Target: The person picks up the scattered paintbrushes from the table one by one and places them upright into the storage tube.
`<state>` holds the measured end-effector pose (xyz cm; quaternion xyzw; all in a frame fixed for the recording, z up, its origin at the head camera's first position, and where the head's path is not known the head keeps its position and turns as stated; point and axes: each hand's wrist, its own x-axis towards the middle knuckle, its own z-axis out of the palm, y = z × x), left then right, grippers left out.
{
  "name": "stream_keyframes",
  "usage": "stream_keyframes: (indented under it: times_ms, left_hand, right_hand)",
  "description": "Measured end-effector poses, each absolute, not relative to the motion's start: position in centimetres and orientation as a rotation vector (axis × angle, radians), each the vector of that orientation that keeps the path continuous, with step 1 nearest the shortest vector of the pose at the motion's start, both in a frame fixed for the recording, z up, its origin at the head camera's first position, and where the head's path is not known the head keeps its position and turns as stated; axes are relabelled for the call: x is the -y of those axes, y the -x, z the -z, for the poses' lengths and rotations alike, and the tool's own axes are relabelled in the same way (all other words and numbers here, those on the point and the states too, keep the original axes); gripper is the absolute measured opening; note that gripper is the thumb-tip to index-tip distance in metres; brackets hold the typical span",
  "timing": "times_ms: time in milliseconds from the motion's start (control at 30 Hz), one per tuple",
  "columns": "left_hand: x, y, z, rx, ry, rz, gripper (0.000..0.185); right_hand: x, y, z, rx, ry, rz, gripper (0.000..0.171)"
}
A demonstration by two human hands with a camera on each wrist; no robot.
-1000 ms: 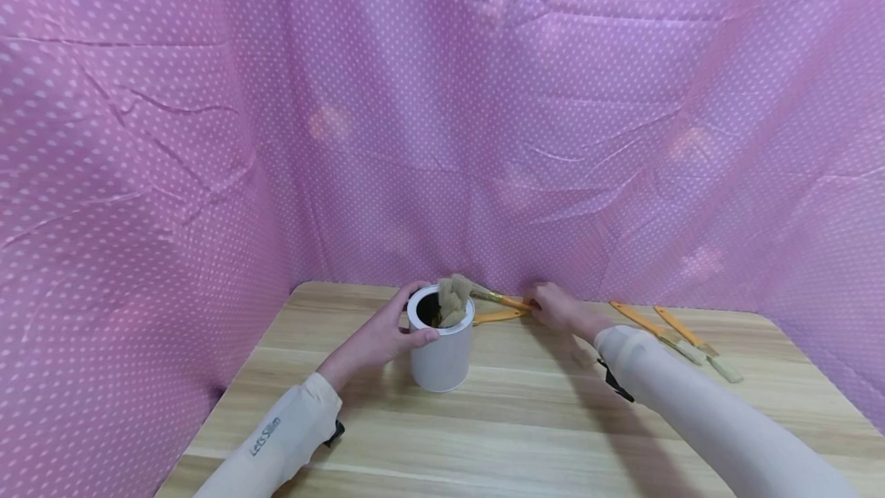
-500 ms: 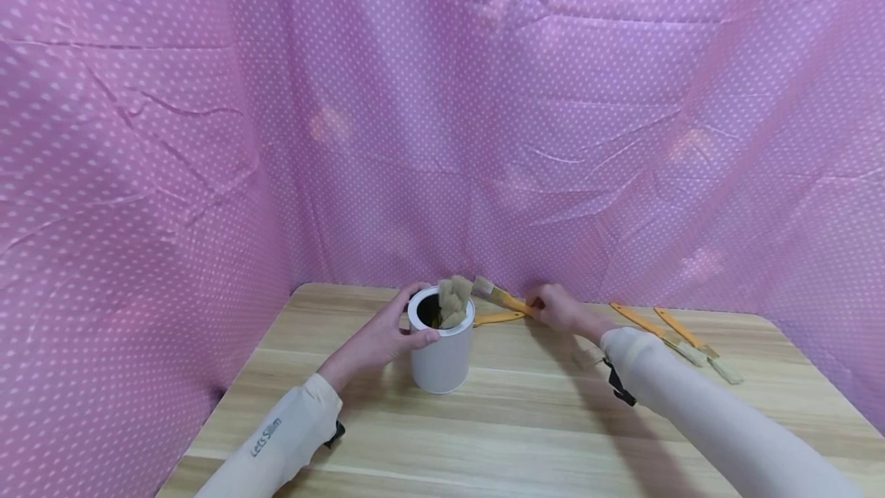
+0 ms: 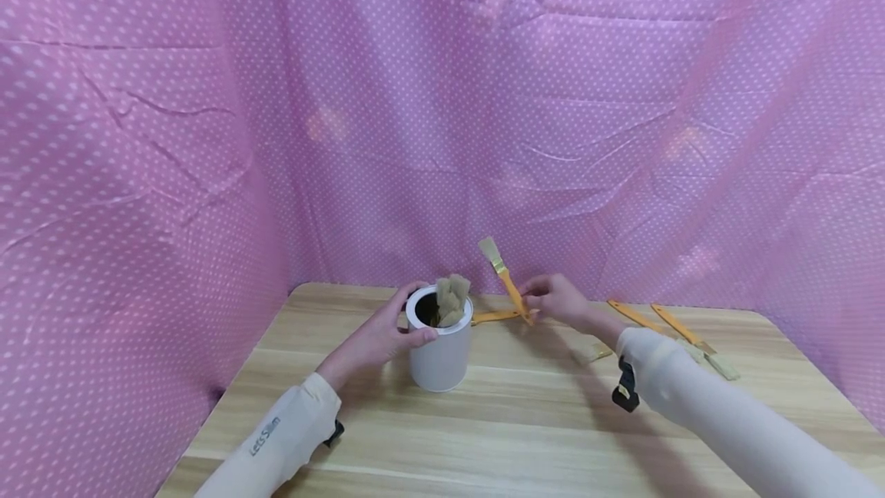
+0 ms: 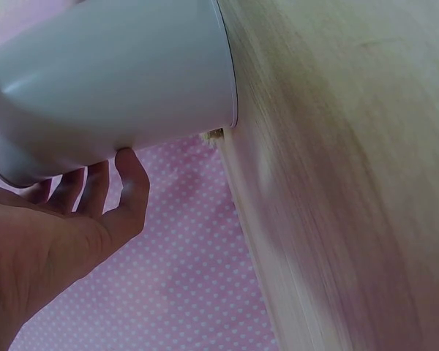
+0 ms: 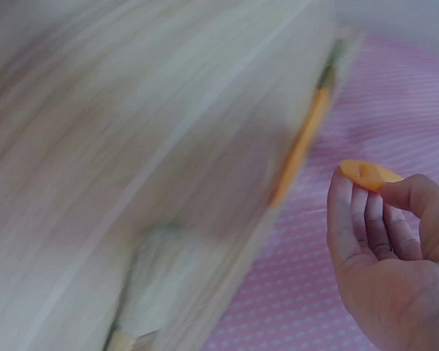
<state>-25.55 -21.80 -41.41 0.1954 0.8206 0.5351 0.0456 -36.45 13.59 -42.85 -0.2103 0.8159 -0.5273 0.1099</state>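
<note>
In the head view, my left hand (image 3: 376,336) grips a white paint can (image 3: 439,360) near its top, thumb at the rim. The left wrist view shows that hand (image 4: 51,248) with fingers bent against the can's side (image 4: 110,80). Bristle ends of several brushes (image 3: 452,298) poke up from the can's opening. To the right, my right hand (image 3: 558,302) pinches a paintbrush (image 3: 509,283) by its orange handle, bristles up, raised off the table. In the right wrist view, thumb and fingertips hold the handle's end (image 5: 369,174); the rest of that brush is hidden.
Behind the can lies another orange-handled brush (image 3: 494,316). Two brushes (image 3: 636,317) (image 3: 681,327) lie at the right of the wooden table (image 3: 484,444). Bristles of another brush (image 3: 591,352) show beside the right forearm. A pink dotted curtain (image 3: 442,137) hangs behind.
My right hand has lifted the paintbrush off the table and tilted it from nearly flat to steep, bristles upward. The left hand and the can have stayed in place.
</note>
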Motion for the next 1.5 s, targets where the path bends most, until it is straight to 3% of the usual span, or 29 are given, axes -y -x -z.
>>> stream_keyframes:
  times_ms: [200, 833, 1100, 1500]
  left_hand:
    - [22.0, 25.5, 41.4, -2.472, -0.649, -1.663, 0.077]
    - [22.2, 25.6, 41.4, -2.484, -0.716, -1.646, 0.073]
    - [22.0, 25.8, 41.6, -2.478, -0.659, -1.630, 0.084]
    - [22.0, 25.1, 41.5, -2.471, -0.706, -1.670, 0.077]
  right_hand:
    - [-12.1, 35.2, 40.4, -2.270, 0.572, 1.723, 0.017]
    - [-4.4, 30.8, 32.8, -2.028, 0.800, 2.165, 0.019]
    - [-1.9, 29.7, 32.9, -2.168, 0.945, 2.100, 0.018]
    - [-0.7, 27.8, 33.5, -2.374, 1.034, 1.954, 0.020]
